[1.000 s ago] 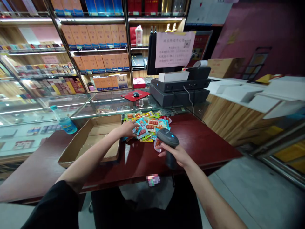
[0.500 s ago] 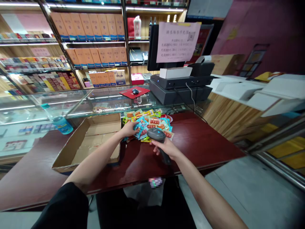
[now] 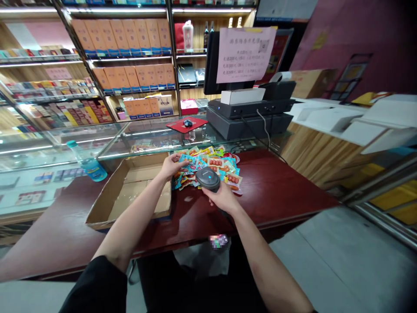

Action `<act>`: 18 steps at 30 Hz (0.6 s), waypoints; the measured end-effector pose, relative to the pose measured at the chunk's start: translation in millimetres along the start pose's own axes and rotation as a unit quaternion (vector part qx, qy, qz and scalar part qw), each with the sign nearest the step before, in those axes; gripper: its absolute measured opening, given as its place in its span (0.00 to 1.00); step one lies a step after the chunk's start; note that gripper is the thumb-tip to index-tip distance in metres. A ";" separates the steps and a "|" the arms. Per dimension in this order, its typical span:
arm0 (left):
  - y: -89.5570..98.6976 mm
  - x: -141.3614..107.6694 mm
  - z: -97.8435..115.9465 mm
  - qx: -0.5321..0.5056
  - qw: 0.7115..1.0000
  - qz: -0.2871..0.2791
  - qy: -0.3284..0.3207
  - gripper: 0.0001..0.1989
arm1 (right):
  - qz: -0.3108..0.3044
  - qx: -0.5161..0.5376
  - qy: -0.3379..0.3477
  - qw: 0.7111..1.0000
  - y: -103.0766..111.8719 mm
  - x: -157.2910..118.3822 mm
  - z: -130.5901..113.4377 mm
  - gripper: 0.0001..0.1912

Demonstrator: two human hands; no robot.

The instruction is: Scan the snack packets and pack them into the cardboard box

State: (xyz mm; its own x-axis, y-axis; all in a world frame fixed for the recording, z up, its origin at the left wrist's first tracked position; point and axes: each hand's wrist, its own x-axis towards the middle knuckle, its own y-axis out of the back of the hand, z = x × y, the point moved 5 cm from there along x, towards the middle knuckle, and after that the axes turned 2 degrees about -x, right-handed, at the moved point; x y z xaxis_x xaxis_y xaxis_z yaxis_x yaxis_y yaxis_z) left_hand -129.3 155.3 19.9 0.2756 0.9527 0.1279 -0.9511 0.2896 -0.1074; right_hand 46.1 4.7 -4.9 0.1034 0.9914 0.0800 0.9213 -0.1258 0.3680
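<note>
My right hand (image 3: 223, 198) is wrapped round the handle of a dark grey barcode scanner (image 3: 207, 178), its head tilted toward the snacks. A blue snack packet (image 3: 191, 162) is pinched in my left hand (image 3: 171, 166), raised at the left side of the pile. Around and under it lies a heap of small sausage packets (image 3: 215, 162) in clear, blue and yellow wrappers. Left of the heap stands a shallow open cardboard box (image 3: 128, 217), partly covered by my left forearm. The scanner's handle is mostly hidden by my hand.
A water bottle (image 3: 93, 168) stands left of the box. Behind the dark red table (image 3: 280, 184) is a glass counter with a mouse (image 3: 188, 123) on a red mat, a black cash drawer (image 3: 224, 124) and a monitor with a pink notice (image 3: 244, 54). Cables hang at the right.
My left hand has lifted the blue packet up and slightly left from the heap. The scanner has tipped and come nearer to the packet. The camera view has shifted slightly.
</note>
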 end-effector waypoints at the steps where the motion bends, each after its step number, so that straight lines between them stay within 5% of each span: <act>1: 0.5 0.1 -0.7 0.006 1.000 0.000 0.004 0.25 | 0.001 -0.008 0.009 1.000 -1.9 0.8 -1.7 0.14; 18: -0.1 3.3 -2.3 0.062 0.998 -0.020 0.000 0.28 | 0.040 -0.004 0.044 0.998 2.3 7.1 -7.3 0.15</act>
State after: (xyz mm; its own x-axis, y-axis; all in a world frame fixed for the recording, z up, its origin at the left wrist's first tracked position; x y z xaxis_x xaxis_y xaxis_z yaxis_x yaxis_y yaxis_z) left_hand -128.0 158.6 18.1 0.3129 0.9408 0.1303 -0.9496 0.3128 0.0214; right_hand 46.3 11.1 3.3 0.1420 0.9714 0.1902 0.9081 -0.2043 0.3655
